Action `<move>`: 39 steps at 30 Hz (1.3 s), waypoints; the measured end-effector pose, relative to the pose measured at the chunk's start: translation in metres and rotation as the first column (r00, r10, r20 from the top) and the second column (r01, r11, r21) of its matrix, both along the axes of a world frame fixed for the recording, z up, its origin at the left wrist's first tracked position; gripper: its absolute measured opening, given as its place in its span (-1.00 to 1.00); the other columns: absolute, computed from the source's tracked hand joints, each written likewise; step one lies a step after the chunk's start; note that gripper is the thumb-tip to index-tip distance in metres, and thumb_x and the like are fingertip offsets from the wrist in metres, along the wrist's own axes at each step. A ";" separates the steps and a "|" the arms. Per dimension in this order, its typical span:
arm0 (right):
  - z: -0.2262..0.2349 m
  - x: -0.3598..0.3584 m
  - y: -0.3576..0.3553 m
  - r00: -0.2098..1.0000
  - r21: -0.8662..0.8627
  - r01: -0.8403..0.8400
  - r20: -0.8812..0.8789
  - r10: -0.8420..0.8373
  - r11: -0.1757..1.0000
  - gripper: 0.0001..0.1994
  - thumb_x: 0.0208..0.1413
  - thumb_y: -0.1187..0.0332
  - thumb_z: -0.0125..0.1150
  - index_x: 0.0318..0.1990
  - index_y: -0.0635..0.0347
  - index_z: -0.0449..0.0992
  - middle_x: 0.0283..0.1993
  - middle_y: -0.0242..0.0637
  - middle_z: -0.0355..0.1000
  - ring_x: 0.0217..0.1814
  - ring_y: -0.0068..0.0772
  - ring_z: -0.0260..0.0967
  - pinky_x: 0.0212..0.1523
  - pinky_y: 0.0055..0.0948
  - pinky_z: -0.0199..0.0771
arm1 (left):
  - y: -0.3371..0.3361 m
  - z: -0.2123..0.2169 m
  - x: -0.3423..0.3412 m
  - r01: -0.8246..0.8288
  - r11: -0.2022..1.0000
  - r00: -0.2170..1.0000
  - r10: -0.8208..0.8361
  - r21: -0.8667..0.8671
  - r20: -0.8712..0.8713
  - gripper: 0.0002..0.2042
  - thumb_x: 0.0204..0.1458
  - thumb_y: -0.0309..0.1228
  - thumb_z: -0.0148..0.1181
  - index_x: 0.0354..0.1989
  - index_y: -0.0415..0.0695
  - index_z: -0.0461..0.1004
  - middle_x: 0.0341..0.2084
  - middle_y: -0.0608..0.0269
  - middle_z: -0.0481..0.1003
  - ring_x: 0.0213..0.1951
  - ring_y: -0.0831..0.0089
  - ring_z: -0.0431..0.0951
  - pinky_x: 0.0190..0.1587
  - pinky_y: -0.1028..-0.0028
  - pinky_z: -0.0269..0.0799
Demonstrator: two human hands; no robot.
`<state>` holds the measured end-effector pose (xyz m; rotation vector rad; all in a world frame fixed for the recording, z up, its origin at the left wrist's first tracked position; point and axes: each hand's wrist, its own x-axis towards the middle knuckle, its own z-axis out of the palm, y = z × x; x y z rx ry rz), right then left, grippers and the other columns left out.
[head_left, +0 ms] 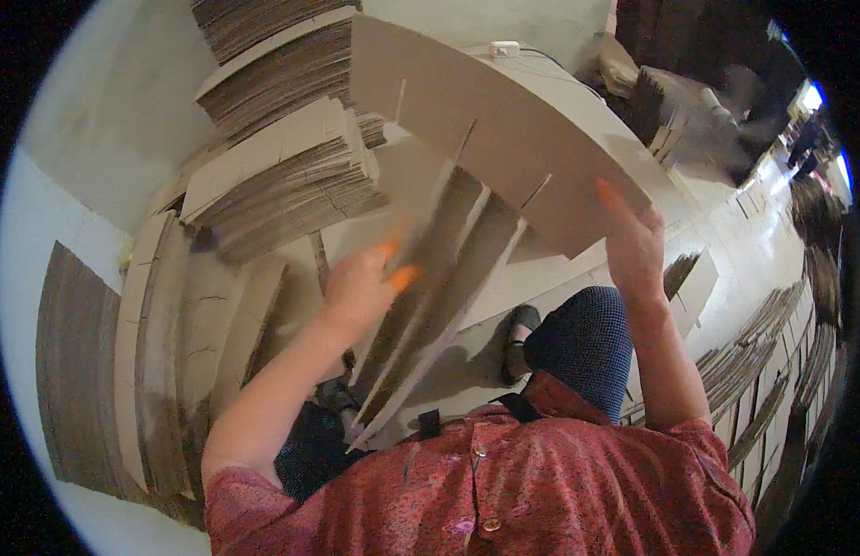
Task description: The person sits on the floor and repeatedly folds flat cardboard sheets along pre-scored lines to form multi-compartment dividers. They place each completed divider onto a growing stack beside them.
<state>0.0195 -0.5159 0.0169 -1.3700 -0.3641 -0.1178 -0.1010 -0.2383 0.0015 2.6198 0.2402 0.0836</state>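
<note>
A long brown cardboard strip with slots [504, 130] stands on edge across the view. My right hand [637, 246] grips its right end, an orange-tipped digit on the near face. Narrower cardboard strips [439, 264] run from its slots toward my body; how deeply they sit in the slots is hard to tell. Just left of these strips, my left hand [358, 285] is blurred, its orange-covered fingertips apart with nothing visible between them.
Stacks of flat cardboard [277, 176] rise at the far left, with more sheets leaning [152, 352] by the wall. A pale table [541, 278] lies under the work, a small white device [504, 49] at its far edge. Cardboard bundles [754, 343] line the right side.
</note>
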 end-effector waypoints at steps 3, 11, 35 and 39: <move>-0.005 -0.007 -0.016 0.992 -0.043 0.079 0.103 -0.074 0.996 -0.78 0.05 0.43 0.11 -0.16 0.31 0.51 -0.25 -0.38 0.47 -0.22 -0.55 0.36 -0.17 -0.56 0.33 | 0.020 -0.010 -0.019 -0.020 0.995 0.999 0.016 -0.094 -0.047 -0.74 -0.04 -0.37 0.13 -0.21 -0.27 0.48 -0.34 -0.01 0.52 -0.37 0.24 0.50 -0.25 0.42 0.37; -0.038 -0.011 -0.041 0.929 -0.388 0.219 0.362 -0.070 0.895 -0.84 0.04 0.46 0.09 -0.22 0.29 0.50 -0.40 -0.35 0.48 -0.31 -0.62 0.33 -0.27 -0.56 0.33 | 0.046 0.001 -0.067 -0.026 0.999 0.989 0.032 -0.042 0.144 -0.78 -0.04 -0.49 0.09 -0.23 -0.33 0.46 -0.43 -0.17 0.47 -0.45 0.16 0.52 -0.35 0.40 0.38; -0.020 -0.015 -0.034 0.961 -0.542 0.093 0.267 0.066 0.835 -0.85 0.06 0.43 0.09 -0.26 0.30 0.49 -0.50 -0.35 0.44 -0.43 -0.64 0.29 -0.38 -0.58 0.30 | 0.068 -0.003 -0.074 -0.159 0.986 0.976 0.165 -0.049 0.144 -0.75 -0.04 -0.43 0.15 -0.21 -0.33 0.48 -0.45 0.02 0.54 -0.46 0.48 0.48 -0.41 0.50 0.35; -0.020 -0.015 -0.035 0.939 -0.492 0.132 0.340 0.050 0.861 -0.86 0.02 0.47 0.09 -0.27 0.31 0.49 -0.51 -0.27 0.44 -0.44 -0.62 0.29 -0.41 -0.56 0.30 | 0.070 -0.007 -0.073 -0.157 0.988 0.977 0.155 0.002 0.145 -0.75 -0.04 -0.42 0.15 -0.22 -0.34 0.48 -0.40 -0.02 0.54 -0.41 0.41 0.51 -0.36 0.48 0.37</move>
